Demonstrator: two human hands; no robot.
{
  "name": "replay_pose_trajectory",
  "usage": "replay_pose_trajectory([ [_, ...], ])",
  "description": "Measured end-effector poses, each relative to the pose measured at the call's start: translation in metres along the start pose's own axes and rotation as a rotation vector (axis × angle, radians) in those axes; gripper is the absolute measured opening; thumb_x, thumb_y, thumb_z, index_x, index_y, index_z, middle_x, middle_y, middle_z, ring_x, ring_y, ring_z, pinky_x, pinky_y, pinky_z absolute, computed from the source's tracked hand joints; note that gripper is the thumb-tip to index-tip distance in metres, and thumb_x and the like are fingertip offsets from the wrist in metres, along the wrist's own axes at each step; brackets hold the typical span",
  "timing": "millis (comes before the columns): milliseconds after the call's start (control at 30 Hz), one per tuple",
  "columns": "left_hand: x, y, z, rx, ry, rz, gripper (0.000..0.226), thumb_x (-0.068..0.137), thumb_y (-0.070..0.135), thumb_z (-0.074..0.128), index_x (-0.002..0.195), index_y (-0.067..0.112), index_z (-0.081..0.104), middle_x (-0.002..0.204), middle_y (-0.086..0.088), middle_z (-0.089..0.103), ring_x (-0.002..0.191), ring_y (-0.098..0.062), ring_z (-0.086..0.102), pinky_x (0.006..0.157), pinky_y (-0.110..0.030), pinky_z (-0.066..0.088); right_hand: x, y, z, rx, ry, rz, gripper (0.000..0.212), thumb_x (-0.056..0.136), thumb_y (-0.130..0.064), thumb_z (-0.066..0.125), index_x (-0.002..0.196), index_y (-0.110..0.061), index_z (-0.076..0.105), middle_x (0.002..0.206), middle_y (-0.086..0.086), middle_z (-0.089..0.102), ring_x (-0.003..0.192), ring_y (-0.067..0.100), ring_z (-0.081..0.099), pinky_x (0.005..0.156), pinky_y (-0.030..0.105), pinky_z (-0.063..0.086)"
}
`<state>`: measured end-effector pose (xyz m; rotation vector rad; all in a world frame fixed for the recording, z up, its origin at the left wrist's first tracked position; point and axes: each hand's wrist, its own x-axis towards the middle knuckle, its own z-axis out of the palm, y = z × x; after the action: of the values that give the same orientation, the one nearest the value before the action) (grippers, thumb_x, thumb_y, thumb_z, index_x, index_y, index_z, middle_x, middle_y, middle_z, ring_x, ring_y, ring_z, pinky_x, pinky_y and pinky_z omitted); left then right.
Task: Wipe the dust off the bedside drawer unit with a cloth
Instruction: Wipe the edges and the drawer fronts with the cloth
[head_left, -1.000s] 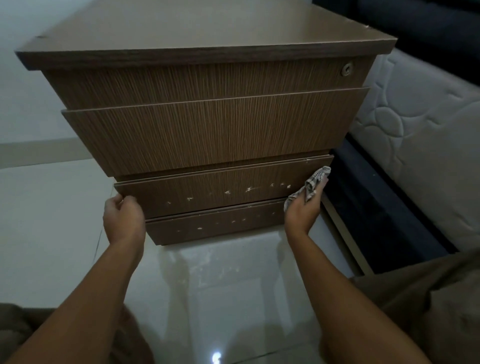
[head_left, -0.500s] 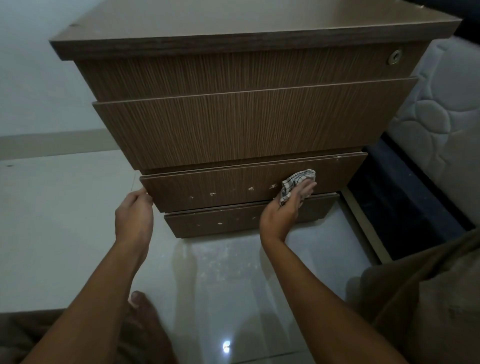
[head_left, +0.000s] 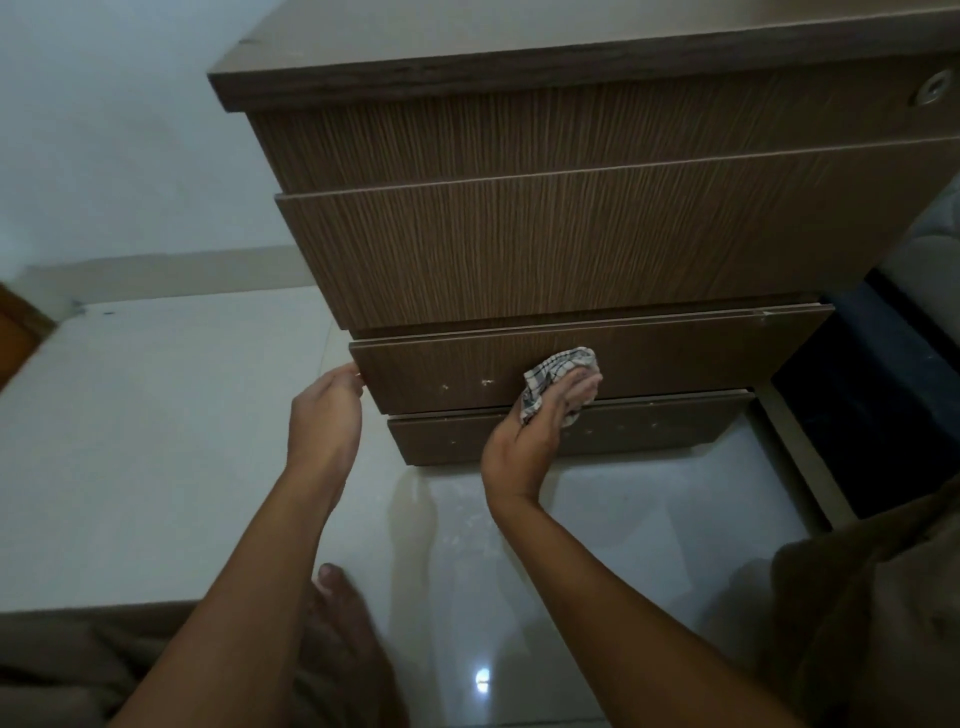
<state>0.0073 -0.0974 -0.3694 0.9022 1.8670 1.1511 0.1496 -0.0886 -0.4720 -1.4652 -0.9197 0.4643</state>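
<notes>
A glossy pale tiled floor (head_left: 156, 441) (one bright glint near) meets a white wall (head_left: 104, 130) far left.

Checked cloth (head_left: 556, 371) against brown drawer unit (head_left: 597, 249)

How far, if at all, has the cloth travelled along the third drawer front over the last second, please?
Yes. The cloth under the right hand has moved leftward, from the right end of the third drawer front to about its middle.
</notes>
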Motion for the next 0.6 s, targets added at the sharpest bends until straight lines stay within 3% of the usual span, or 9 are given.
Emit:
replay_pose_trajectory([
  [100,-0.002,0.005,-0.005,0.015,-0.024,0.022,0.025,0.095,0.035,0.047,0.111,0.029,0.064,0.128,0.001,0.062,0.116,-0.018,0.055,0.101,-0.043,0.043,-0.013,-0.008,0.017,0.030,-0.004,0.015,0.080,0.095,0.007,0.043,0.151,-0.021,-0.007,0.157,-0.001,-0.021,0.144,0.010,-0.023,0.116,0.016,-0.004],
  [233,0.001,0.011,-0.012,0.056,-0.041,0.086,0.018,0.095,0.034,0.045,0.099,0.035,0.063,0.123,0.003,0.064,0.111,-0.015,0.056,0.092,-0.033,0.042,-0.036,-0.018,0.039,0.059,-0.063,0.000,0.079,0.091,0.013,0.042,0.152,-0.012,-0.001,0.158,0.003,-0.020,0.146,0.019,-0.020,0.118,0.025,-0.003],
  [367,0.005,0.011,-0.017,0.105,-0.078,0.123,0.023,0.097,0.034,0.041,0.100,0.037,0.063,0.119,0.007,0.065,0.107,-0.011,0.055,0.087,-0.029,0.039,-0.059,-0.033,0.061,0.019,-0.100,-0.027,0.081,0.086,0.015,0.040,0.153,-0.010,0.001,0.158,0.007,-0.019,0.147,0.022,-0.017,0.120,0.029,0.001],
  [467,0.006,0.012,-0.021,0.110,-0.105,0.129,0.026,0.097,0.030,0.040,0.096,0.032,0.066,0.113,0.006,0.066,0.106,-0.012,0.057,0.086,-0.028,0.039,-0.079,-0.042,0.073,-0.034,-0.215,-0.055,0.078,0.085,0.003,0.034,0.153,-0.015,0.000,0.158,0.005,-0.018,0.147,0.022,-0.016,0.120,0.029,0.002],
  [533,0.006,0.015,-0.023,0.087,-0.117,0.131,0.028,0.095,0.027,0.044,0.079,0.031,0.067,0.103,0.007,0.068,0.101,-0.011,0.061,0.081,-0.025,0.041,-0.098,-0.042,0.080,0.079,-0.388,0.076,0.070,0.090,-0.008,0.030,0.153,-0.014,0.000,0.160,0.008,-0.013,0.148,0.020,-0.014,0.119,0.024,0.000],
  [567,0.006,0.016,-0.023,0.072,-0.116,0.129,0.029,0.095,0.026,0.046,0.075,0.031,0.067,0.098,0.008,0.069,0.096,-0.010,0.062,0.076,-0.023,0.042,-0.103,-0.042,0.080,0.231,-0.374,0.205,0.066,0.095,-0.015,0.029,0.153,-0.013,-0.001,0.162,0.009,-0.003,0.149,0.020,-0.007,0.119,0.024,0.004],
  [600,0.005,0.016,-0.024,0.069,-0.108,0.126,0.029,0.095,0.026,0.047,0.075,0.031,0.067,0.097,0.007,0.070,0.093,-0.008,0.063,0.070,-0.020,0.042,-0.107,-0.040,0.080,0.087,-0.355,0.212,0.065,0.097,-0.022,0.030,0.154,-0.013,-0.001,0.162,0.005,0.012,0.149,0.018,0.007,0.118,0.022,0.010],
])
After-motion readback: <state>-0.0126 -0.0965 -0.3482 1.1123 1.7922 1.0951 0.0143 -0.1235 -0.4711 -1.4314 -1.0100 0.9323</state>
